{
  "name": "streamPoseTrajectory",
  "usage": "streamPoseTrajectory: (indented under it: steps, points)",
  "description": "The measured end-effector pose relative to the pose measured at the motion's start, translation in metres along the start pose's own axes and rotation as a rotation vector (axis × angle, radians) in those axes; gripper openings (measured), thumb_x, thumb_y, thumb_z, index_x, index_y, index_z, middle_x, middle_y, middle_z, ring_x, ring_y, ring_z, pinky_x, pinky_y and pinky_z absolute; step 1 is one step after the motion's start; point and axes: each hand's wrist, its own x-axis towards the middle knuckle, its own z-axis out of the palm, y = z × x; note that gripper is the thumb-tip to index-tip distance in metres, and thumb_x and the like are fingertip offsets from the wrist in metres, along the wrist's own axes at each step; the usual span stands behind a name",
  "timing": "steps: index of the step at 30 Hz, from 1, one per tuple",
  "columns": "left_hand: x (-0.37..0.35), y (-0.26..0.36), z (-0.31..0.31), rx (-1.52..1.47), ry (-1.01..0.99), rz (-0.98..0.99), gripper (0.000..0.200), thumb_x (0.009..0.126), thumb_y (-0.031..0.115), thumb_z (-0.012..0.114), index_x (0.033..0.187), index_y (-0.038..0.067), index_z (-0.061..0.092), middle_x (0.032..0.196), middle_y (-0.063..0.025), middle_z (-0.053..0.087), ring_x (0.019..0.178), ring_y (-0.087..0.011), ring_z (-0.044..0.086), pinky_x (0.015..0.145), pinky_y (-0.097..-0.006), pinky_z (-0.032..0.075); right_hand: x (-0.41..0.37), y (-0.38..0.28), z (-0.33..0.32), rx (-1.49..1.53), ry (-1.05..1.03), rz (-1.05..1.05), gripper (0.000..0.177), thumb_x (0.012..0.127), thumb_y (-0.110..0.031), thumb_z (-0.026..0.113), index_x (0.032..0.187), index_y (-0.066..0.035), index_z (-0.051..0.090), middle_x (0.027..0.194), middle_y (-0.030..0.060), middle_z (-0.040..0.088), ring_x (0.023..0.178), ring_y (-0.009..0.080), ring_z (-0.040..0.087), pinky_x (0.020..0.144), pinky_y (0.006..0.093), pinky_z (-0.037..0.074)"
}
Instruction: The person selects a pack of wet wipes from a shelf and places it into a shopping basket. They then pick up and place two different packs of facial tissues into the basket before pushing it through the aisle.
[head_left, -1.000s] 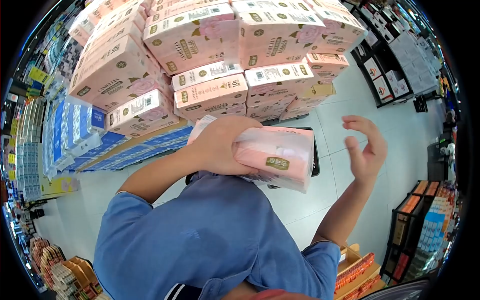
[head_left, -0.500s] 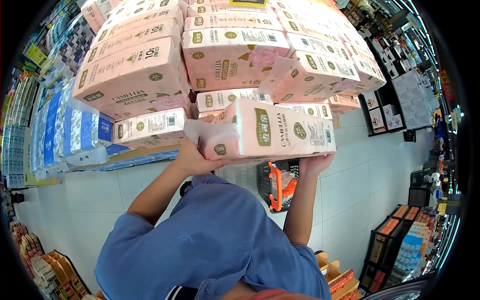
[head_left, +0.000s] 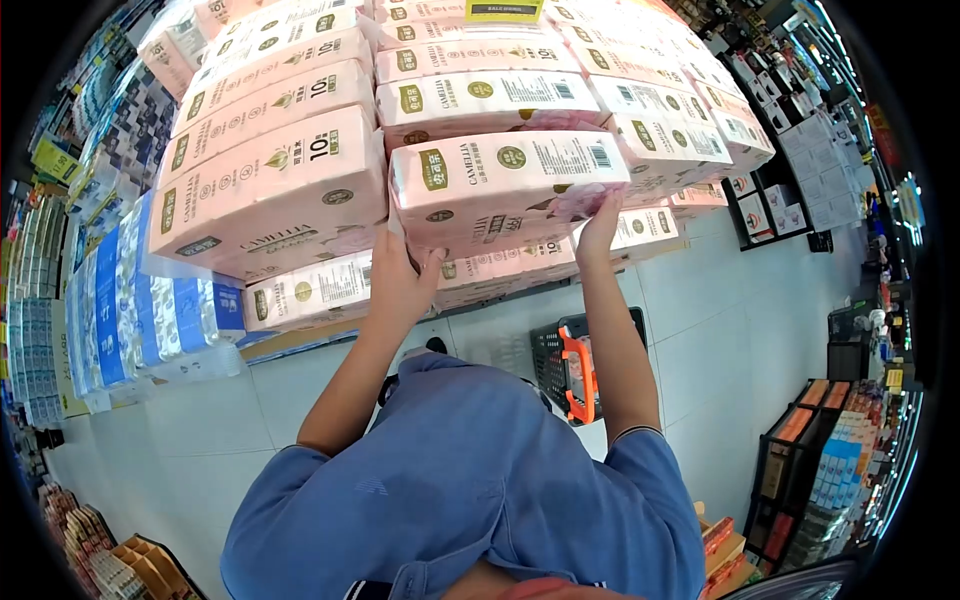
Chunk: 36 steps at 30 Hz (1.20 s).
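A pink pack of tissues (head_left: 508,190) printed with CAMELLIA and a flower sits at the front of the stack, between both my hands. My left hand (head_left: 405,278) grips its lower left corner, thumb pressed on the front. At the right end, my right hand (head_left: 599,232) holds the lower corner, its fingers partly hidden by the pack. Directly behind stands a matching tissue pack (head_left: 490,98). A larger-looking pink pack (head_left: 270,200) is close on the left, and another pack (head_left: 668,140) lies to the right. Below my hands runs a lower layer of packs (head_left: 510,265).
A black shopping basket (head_left: 550,355) with an orange handle (head_left: 578,375) stands on the tiled floor (head_left: 700,330) below my right arm. Blue-and-white packs (head_left: 160,310) are stacked at left. Dark shelving (head_left: 775,205) stands on the right. A yellow price sign (head_left: 503,10) tops the stack.
The tissue pack has moved up and away from my body, onto the front of the stack. It has turned so its flowered front faces me. Both hands have travelled with it.
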Motion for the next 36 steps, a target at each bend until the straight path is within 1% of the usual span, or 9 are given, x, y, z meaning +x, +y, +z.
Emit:
streamPoseTrajectory:
  steps: [6,8,13,16,17,21,29,34,36]
  points:
    - [-0.02,-0.007,0.021,-0.309,-0.054,-0.031,0.07,0.085,-0.005,0.058,0.145,-0.005,0.023,0.131,-0.0215,0.043,0.123,-0.0292,0.048,0.102,-0.0441,0.042,-0.017,0.011,-0.019,0.032,-0.312,0.223,0.059,0.104,-0.051,0.03,0.145,-0.01,0.033,0.14,0.0077,0.044,0.127,0.0184,0.042,0.106,0.0349,0.033]
    - [-0.034,-0.019,0.036,-0.559,-0.016,-0.05,0.074,0.085,-0.006,0.056,0.147,-0.003,0.017,0.137,-0.0203,0.037,0.131,-0.0292,0.04,0.109,-0.0424,0.035,-0.046,0.019,-0.013,0.077,-0.243,0.458,0.065,0.1,-0.062,0.034,0.145,-0.015,0.036,0.131,0.0031,0.047,0.117,0.016,0.044,0.102,0.0341,0.034]
    - [-0.051,-0.031,0.045,-0.425,-0.051,-0.047,0.078,0.085,-0.007,0.052,0.15,0.0,0.01,0.141,-0.0187,0.033,0.133,-0.0301,0.037,0.113,-0.042,0.028,-0.077,0.046,0.023,0.275,-0.092,0.782,0.057,0.096,-0.067,0.039,0.13,-0.021,0.044,0.102,-0.001,0.046,0.09,0.0123,0.041,0.086,0.0272,0.036]
    - [-0.043,-0.042,0.057,-0.502,-0.071,-0.028,0.08,0.085,-0.006,0.055,0.151,0.0,0.01,0.14,-0.0178,0.034,0.133,-0.0296,0.036,0.113,-0.0405,0.027,-0.064,0.08,0.027,0.406,-0.279,0.75,0.048,0.096,-0.067,0.039,0.109,-0.023,0.05,0.091,-0.0019,0.043,0.084,0.0124,0.037,0.081,0.028,0.035]
    - [-0.038,-0.044,0.061,-0.437,-0.066,-0.058,0.079,0.085,-0.003,0.058,0.15,0.0,0.012,0.14,-0.0187,0.035,0.132,-0.0298,0.037,0.112,-0.0402,0.028,-0.064,0.078,0.041,0.398,-0.1,0.762,0.046,0.096,-0.066,0.038,0.09,-0.022,0.049,0.083,-0.0015,0.039,0.078,0.0132,0.034,0.081,0.03,0.033]
    - [-0.012,-0.04,0.068,-0.263,0.007,-0.108,0.079,0.085,0.007,0.067,0.147,-0.003,0.02,0.137,-0.0217,0.036,0.127,-0.0316,0.04,0.108,-0.04,0.032,-0.068,0.065,0.064,0.368,-0.004,0.704,0.046,0.098,-0.064,0.036,0.089,-0.02,0.047,0.085,-0.0008,0.043,0.081,0.0143,0.038,0.085,0.0315,0.033]
    - [0.001,-0.07,0.093,-0.257,0.025,-0.196,0.094,0.081,0.019,0.072,0.149,-0.008,0.011,0.149,-0.0285,0.023,0.138,-0.0395,0.026,0.116,-0.0443,0.02,-0.068,0.097,0.051,0.195,-0.146,0.782,0.066,0.096,-0.069,0.035,0.129,-0.012,0.042,0.129,0.0094,0.043,0.127,0.0306,0.039,0.115,0.0425,0.02]
    - [-0.01,-0.069,0.081,-0.288,-0.008,-0.154,0.093,0.081,0.012,0.071,0.149,-0.007,0.011,0.149,-0.0271,0.024,0.137,-0.0364,0.03,0.115,-0.0434,0.022,-0.089,0.078,0.016,0.079,-0.12,0.734,0.064,0.097,-0.052,0.049,0.142,-0.007,0.037,0.135,0.0096,0.047,0.119,0.0249,0.049,0.106,0.0375,0.034]
    - [-0.018,-0.071,0.078,-0.679,-0.109,-0.243,0.091,0.083,0.001,0.065,0.151,-0.006,0.004,0.154,-0.025,0.02,0.141,-0.0325,0.027,0.116,-0.0396,0.02,-0.108,0.108,-0.029,-0.089,-0.145,0.537,0.052,0.096,-0.033,0.059,0.138,-0.006,0.044,0.127,0.0083,0.056,0.108,0.0203,0.057,0.098,0.0334,0.042]
